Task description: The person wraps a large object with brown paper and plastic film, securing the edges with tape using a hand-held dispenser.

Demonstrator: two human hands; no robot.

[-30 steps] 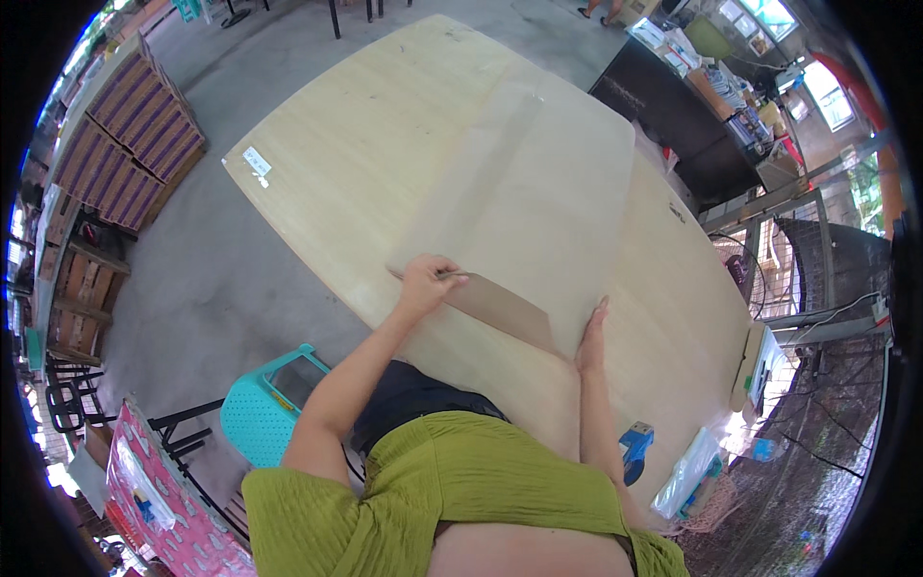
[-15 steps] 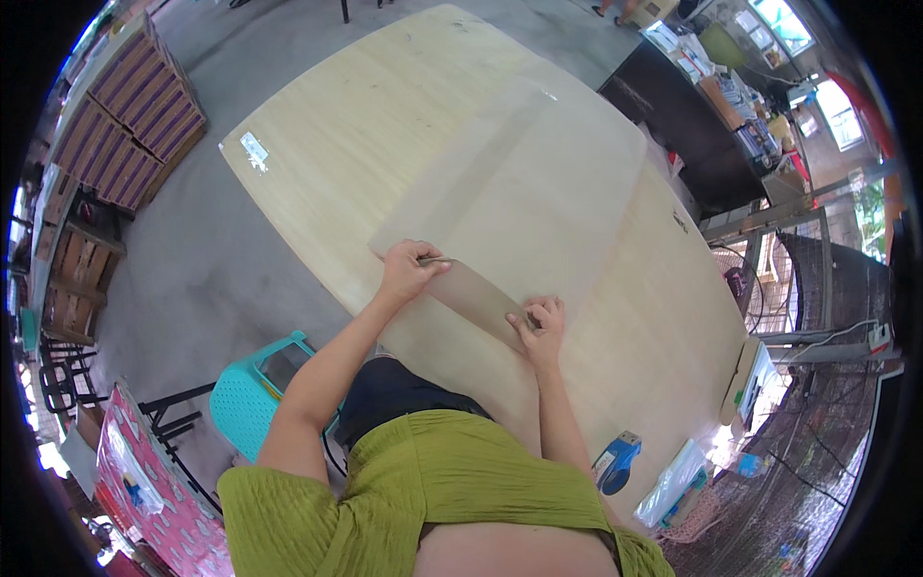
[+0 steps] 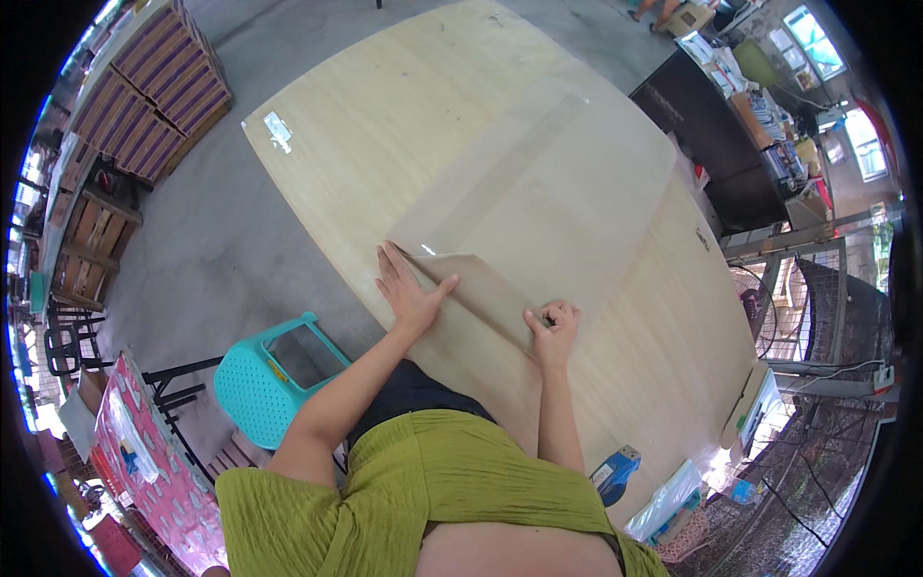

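A wide pale wooden desk [image 3: 404, 115] stands on a concrete floor. At its near edge, a brown paper sheet [image 3: 500, 288] is being folded. The left hand [image 3: 409, 288] is pressed flat, fingers spread; the right hand [image 3: 553, 327] seems curled shut on the fold. The sheet looks light, pliable, best held by its edges.

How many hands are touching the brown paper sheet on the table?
2. The left hand lies flat on the folded brown paper sheet near the table's edge; the right hand, curled, presses the fold beside it. No other hands show.
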